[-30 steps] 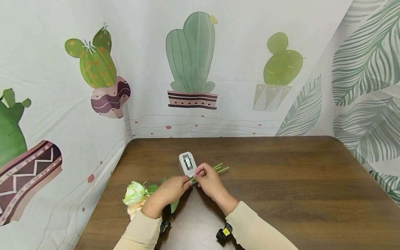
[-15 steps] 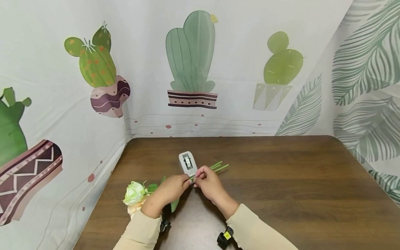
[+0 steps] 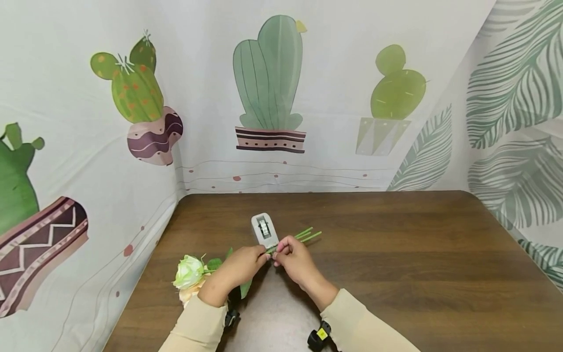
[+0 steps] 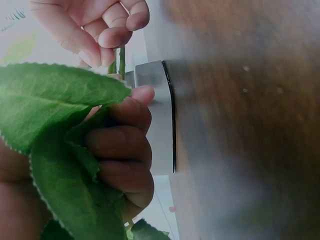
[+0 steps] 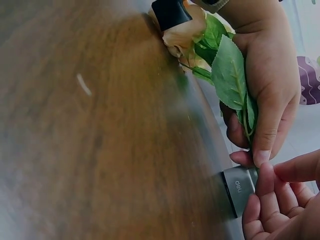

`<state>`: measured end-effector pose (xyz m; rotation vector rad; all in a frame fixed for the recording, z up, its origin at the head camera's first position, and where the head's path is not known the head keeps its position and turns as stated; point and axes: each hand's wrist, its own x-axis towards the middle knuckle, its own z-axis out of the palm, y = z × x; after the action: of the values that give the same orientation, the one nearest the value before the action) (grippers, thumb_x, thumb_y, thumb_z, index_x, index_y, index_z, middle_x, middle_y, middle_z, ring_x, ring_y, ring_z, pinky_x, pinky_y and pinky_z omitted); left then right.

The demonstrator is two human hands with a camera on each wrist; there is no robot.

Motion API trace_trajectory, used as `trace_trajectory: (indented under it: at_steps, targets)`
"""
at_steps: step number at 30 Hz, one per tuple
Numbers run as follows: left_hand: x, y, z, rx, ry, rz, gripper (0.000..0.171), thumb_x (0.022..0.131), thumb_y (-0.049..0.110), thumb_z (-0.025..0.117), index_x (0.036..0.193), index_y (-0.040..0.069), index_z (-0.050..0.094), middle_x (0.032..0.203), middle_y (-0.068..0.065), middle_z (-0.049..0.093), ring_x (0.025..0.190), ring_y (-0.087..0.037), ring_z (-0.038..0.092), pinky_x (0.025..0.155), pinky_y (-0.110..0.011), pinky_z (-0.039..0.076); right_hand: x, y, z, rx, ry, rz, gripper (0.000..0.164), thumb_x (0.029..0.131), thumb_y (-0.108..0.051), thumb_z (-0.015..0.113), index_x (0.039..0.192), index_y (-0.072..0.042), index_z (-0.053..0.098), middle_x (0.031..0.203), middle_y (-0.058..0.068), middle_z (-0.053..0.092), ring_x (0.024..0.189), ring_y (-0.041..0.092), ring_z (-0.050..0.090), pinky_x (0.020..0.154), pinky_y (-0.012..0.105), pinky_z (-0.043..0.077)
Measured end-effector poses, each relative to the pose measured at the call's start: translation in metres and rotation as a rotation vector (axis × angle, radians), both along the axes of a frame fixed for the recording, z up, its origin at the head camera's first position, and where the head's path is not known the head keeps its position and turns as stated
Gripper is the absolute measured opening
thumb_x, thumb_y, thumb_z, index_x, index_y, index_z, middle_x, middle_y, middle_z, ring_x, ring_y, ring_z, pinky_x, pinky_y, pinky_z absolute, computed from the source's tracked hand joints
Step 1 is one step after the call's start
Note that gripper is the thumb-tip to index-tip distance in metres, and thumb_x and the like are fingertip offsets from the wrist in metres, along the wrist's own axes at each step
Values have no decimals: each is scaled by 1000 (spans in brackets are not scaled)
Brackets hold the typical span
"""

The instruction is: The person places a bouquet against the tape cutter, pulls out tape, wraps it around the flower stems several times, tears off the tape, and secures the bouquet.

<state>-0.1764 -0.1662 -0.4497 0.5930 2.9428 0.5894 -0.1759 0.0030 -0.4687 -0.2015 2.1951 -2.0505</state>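
Note:
My left hand (image 3: 244,264) grips a small bunch of artificial roses by the green stems (image 3: 311,237). A pale green-white rose (image 3: 188,272) and a peach rose (image 3: 190,292) lie to the left, partly behind the left forearm. Serrated leaves (image 4: 60,100) cover part of the left palm. Just right of the left fingertips, my right hand (image 3: 296,259) pinches at the stems between thumb and fingers; whether a piece of tape is there is too small to tell. Directly behind both hands stands a grey tape dispenser (image 3: 270,241), close to the fingertips.
The brown wooden table (image 3: 396,269) stretches away to the right. A white cloth (image 3: 334,98) printed with cacti and leaves hangs behind and left of it. Black wrist cameras sit on both wrists, the right one (image 3: 317,338) low above the table.
My right hand has dropped slightly toward me, its fingertips now lower beside the left ones. The left hand, roses and dispenser have stayed almost in place.

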Motion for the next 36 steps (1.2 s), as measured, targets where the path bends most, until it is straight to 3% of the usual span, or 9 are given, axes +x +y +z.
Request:
trace_trajectory:
  at_steps: [2,7,12,15,22,26,36]
  targets:
    - [0,0,0,4,0,-1,25,103,19,57,79,15,54,68,0,52,68,-17,50,65,-36,44,-3,1,-6,-2,-2,8,13,87,10,63,96,13,54,72,4,55,66,16,62,69,36,58]
    - [-2,0,-1,7,4,-9,25,103,19,57,79,16,54,69,0,52,68,-17,50,65,-36,44,-2,2,-8,-11,12,23,17,87,8,64,101,8,54,74,8,59,65,15,63,66,30,56]
    - [-3,0,-2,14,2,-4,23,103,19,58,80,16,55,71,0,56,68,-16,52,65,-36,45,-4,4,-9,119,58,40,32,90,3,63,120,-2,54,85,21,69,60,13,63,59,26,53]
    - [-3,0,-2,22,-1,-2,23,103,20,58,80,16,55,71,0,56,69,-15,52,65,-35,45,-5,5,-9,197,80,39,37,92,0,62,128,-6,54,87,20,70,57,12,63,57,24,51]
    - [-3,-1,-1,39,-18,-9,24,103,21,58,79,18,54,67,3,50,68,-15,50,64,-33,43,-5,5,-10,238,123,40,25,92,0,64,118,0,62,83,18,71,53,11,63,51,23,49]
    - [-2,-2,0,56,-28,-11,25,103,22,58,79,18,55,66,5,48,66,-13,49,63,-31,42,-5,5,-9,289,141,30,22,92,-2,65,114,-2,64,81,14,72,52,10,62,49,23,47]
    - [-4,-1,1,165,-93,37,20,101,17,61,83,13,69,69,5,65,60,-7,51,57,-24,41,-4,5,-4,360,194,21,19,92,-3,67,111,-4,66,80,12,73,53,11,63,49,22,45]
